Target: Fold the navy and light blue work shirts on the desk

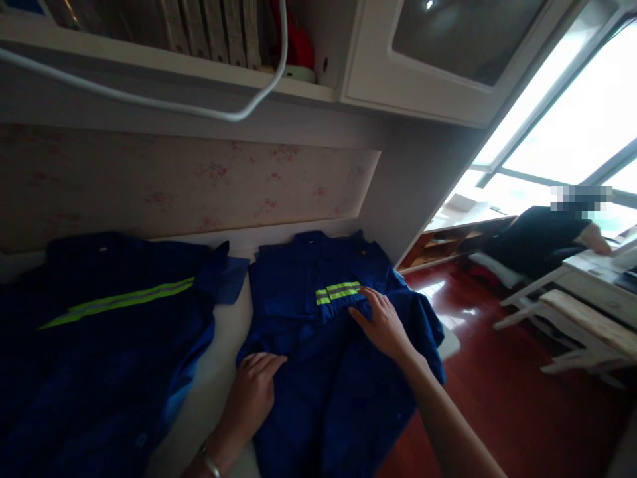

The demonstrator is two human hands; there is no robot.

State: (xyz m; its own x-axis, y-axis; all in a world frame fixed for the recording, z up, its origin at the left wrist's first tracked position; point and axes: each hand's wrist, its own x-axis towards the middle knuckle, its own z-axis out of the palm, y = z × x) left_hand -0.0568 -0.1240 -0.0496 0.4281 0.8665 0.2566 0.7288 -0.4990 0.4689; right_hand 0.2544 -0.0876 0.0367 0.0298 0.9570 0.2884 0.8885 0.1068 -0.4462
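A dark blue work jacket with a yellow-green and grey reflective stripe lies spread on a pale surface in front of me. My left hand, with a bracelet at the wrist, has its fingers curled over the jacket's left edge. At the right end of the stripe, my right hand rests on the cloth, thumb and fingers apart. The lower part of the garment hangs toward me in loose folds. To the left lies a second blue work jacket with a similar stripe, untouched by either hand.
Above hangs a white shelf with a white cable looping below it, beside a cabinet door. A person in dark clothes sits near a white desk and bench by the window. The floor is reddish.
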